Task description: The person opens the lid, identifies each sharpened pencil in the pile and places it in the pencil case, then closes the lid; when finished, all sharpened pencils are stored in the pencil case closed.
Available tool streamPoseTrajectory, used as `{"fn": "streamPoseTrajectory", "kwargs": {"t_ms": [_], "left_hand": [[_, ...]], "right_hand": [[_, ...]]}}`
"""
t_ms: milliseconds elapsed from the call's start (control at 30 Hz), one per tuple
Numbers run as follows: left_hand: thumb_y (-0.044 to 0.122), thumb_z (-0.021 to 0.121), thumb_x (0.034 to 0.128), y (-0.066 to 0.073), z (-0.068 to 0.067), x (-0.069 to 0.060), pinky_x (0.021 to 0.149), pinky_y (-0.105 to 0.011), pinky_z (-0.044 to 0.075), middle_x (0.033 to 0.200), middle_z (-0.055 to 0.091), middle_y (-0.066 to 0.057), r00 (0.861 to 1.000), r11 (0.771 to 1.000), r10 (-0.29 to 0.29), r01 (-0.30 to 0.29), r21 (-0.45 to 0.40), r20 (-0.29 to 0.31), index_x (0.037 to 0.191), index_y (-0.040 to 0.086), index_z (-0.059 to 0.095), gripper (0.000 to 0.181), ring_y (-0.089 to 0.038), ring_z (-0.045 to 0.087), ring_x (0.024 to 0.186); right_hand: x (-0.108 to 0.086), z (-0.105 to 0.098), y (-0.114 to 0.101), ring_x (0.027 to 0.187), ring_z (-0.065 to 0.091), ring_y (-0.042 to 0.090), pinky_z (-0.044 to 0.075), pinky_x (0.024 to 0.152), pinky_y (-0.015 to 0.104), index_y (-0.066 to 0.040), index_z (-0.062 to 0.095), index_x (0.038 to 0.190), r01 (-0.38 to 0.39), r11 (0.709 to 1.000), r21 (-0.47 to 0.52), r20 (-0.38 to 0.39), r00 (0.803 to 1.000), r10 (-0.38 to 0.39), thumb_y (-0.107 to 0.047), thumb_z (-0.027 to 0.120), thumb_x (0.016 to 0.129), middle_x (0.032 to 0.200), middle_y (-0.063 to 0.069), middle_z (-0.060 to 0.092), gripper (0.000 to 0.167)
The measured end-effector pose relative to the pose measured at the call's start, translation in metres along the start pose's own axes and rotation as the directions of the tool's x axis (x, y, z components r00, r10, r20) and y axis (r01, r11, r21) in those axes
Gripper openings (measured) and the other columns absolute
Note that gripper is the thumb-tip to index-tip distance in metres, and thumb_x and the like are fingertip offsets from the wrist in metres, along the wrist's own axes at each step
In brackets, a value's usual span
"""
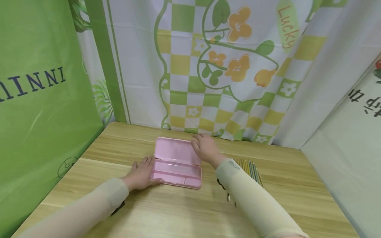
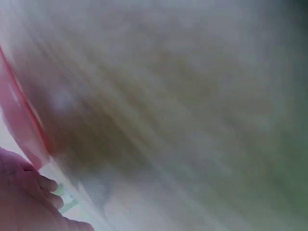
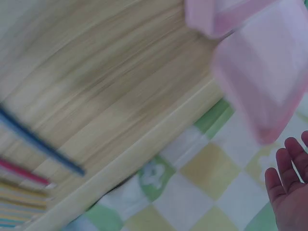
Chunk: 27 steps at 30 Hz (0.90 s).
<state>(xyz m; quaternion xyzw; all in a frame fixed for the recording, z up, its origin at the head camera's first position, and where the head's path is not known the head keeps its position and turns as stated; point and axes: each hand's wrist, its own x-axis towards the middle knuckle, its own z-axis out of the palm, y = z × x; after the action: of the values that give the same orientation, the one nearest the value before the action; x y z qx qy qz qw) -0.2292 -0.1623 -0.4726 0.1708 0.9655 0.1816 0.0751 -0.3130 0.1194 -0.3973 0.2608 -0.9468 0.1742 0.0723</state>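
A pink pencil case (image 1: 178, 174) lies on the table with its lid (image 1: 175, 150) raised behind it. Its divided compartments hold nothing. Against the case's left side rests my left hand (image 1: 142, 175), fingers fairly straight, thumb by the front edge. In the left wrist view, part of that hand (image 2: 29, 197) shows beside the case's pink edge (image 2: 24, 115). My right hand (image 1: 205, 148) is at the lid's upper right corner. Seen from the right wrist, its fingers (image 3: 287, 168) are extended close to the lid (image 3: 264, 72); whether they touch it I cannot tell.
Several colored pencils (image 1: 251, 168) lie to the right, partly hidden under the right forearm. They also appear in the right wrist view as pencils (image 3: 41, 139) near the table edge. A patterned curtain (image 1: 190, 76) hangs behind the wooden table (image 1: 166, 211), with a green cloth (image 1: 38, 109) at left.
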Motion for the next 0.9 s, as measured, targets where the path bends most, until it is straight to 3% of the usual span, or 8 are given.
{"fn": "streamPoseTrajectory", "kwargs": {"t_ms": [133,333,567,767,900], "left_hand": [[0.064,0.066,0.0926,-0.004,0.003,0.001,0.111,-0.079,0.005,0.163,0.018,-0.036,1.0,1.0,0.0,0.0,-0.022,0.013,0.158,-0.014,0.015,0.114,-0.052,0.014,0.152],[0.06,0.049,0.1033,-0.01,0.009,0.003,0.111,-0.08,0.001,0.163,0.017,-0.036,1.0,1.0,-0.003,0.003,-0.026,0.009,0.158,-0.013,0.017,0.097,-0.052,0.013,0.152],[0.066,0.046,0.1019,-0.014,0.021,0.005,0.112,-0.078,0.0,0.165,0.019,-0.032,0.999,0.998,-0.015,0.018,0.067,-0.043,0.159,-0.011,0.018,0.1,-0.049,0.012,0.153],[0.063,0.044,0.1041,-0.012,0.026,0.003,0.113,-0.077,-0.002,0.165,0.016,-0.031,0.998,0.994,-0.006,0.013,0.108,-0.066,0.16,-0.012,0.015,0.097,-0.047,0.011,0.154],[0.064,0.042,0.1042,-0.011,0.027,0.0,0.113,-0.077,-0.003,0.165,0.016,-0.032,0.997,0.992,-0.005,0.013,0.122,-0.072,0.159,-0.012,0.014,0.098,-0.047,0.011,0.154]], "right_hand": [[-0.014,-0.009,0.017,0.138,0.046,0.047,0.031,0.117,0.055,0.007,0.056,0.142,-0.045,0.999,-0.015,0.009,0.999,0.045,-0.029,0.042,0.11,0.145,0.029,0.054,0.05],[-0.029,-0.017,0.039,0.138,0.045,0.048,0.03,0.118,0.056,0.008,0.054,0.144,-0.095,0.994,-0.062,0.009,0.995,0.095,-0.031,0.038,0.111,0.146,0.03,0.052,0.053],[-0.044,-0.022,0.057,0.139,0.043,0.049,0.03,0.117,0.057,0.01,0.051,0.145,-0.15,0.988,-0.041,0.028,0.988,0.151,-0.029,0.039,0.112,0.148,0.031,0.05,0.053],[-0.056,-0.029,0.069,0.142,0.038,0.051,0.027,0.119,0.058,0.013,0.045,0.147,-0.217,0.976,-0.012,0.096,0.971,0.217,-0.03,0.031,0.113,0.151,0.034,0.045,0.057],[-0.064,-0.037,0.074,0.138,0.043,0.052,0.033,0.114,0.06,0.015,0.044,0.147,-0.296,0.953,0.065,0.176,0.943,0.282,-0.029,0.033,0.113,0.149,0.036,0.046,0.057]]}}
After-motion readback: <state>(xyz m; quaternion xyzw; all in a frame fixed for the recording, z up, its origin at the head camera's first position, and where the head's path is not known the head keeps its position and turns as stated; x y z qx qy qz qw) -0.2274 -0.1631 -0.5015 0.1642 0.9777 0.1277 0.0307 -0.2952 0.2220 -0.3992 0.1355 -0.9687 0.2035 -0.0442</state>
